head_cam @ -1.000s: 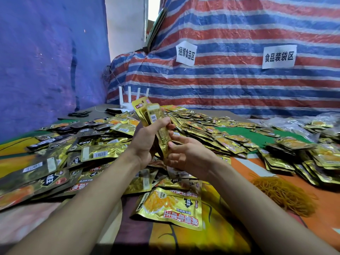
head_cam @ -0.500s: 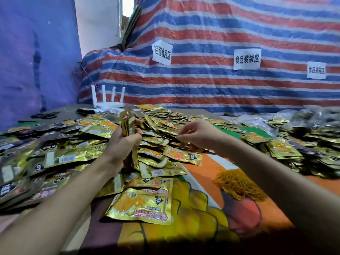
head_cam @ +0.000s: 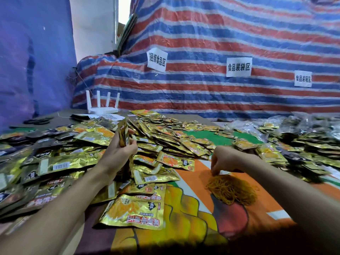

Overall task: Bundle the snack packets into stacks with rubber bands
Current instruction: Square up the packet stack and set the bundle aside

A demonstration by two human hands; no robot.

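Left hand [head_cam: 117,153] is gripping a thin upright stack of packets [head_cam: 123,133], glossy gold foil, flat and rectangular, fingers and thumb curling round it above the surface's left half. Right hand [head_cam: 223,159] is reaching down with bent fingers, fingertips touching the far side of the rubber bands [head_cam: 231,190], a tangled, stringy tan mound lying toward the near right corner. Can't tell if a band is pinched. Loose packets [head_cam: 165,137], crinkly gold and dark foil, are lying heaped along the left and far edges of the printed orange surface [head_cam: 200,173].
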